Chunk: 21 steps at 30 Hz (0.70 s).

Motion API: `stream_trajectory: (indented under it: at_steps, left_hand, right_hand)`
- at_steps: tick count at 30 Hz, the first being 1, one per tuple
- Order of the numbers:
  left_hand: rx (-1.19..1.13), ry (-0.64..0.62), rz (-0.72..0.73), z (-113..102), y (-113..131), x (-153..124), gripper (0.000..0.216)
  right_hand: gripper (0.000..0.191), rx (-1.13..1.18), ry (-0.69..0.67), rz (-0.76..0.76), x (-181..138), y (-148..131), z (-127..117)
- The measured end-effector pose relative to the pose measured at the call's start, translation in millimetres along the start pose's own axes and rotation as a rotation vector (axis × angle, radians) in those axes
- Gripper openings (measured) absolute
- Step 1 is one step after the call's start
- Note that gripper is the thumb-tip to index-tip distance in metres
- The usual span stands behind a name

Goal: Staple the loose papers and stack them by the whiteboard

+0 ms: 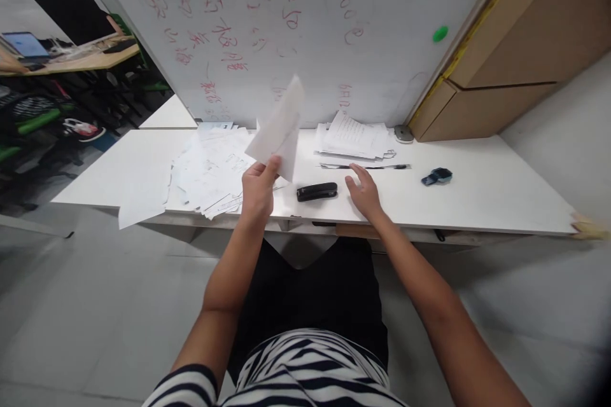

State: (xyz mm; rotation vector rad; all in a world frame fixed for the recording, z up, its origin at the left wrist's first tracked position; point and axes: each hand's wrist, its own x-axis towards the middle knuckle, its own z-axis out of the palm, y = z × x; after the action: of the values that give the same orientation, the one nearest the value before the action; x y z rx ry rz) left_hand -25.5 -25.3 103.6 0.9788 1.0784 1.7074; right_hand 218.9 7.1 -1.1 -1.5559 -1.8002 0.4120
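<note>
My left hand (258, 187) pinches white sheets of paper (281, 127) by their lower edge and holds them up off the table. How many sheets there are I cannot tell. Over the table to the right, my right hand (365, 192) has its fingers apart and nothing in them. Between the two hands lies a black stapler (317, 191). Just beyond my right fingertips is a thin dark pen-like strip (367, 166). A loose heap of papers (210, 165) spreads left of my left hand, one sheet hanging over the front edge.
A neater paper stack (356, 137) rests at the back of the white table (496, 197). On the right lie a dark wristwatch (436, 176) and a small round grey object (403, 133). A written-on whiteboard (305, 44) stands behind, with cardboard boxes (525, 32) beside it.
</note>
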Motion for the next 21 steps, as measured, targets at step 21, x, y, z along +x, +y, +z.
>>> stream_trajectory:
  at_steps: [21]
  left_hand:
    - [-0.142,-0.592,-0.509,-14.2,27.2,-65.6,0.053]
  right_hand:
    - [0.029,0.787,-0.170,0.048,-77.4,-71.7,-38.1]
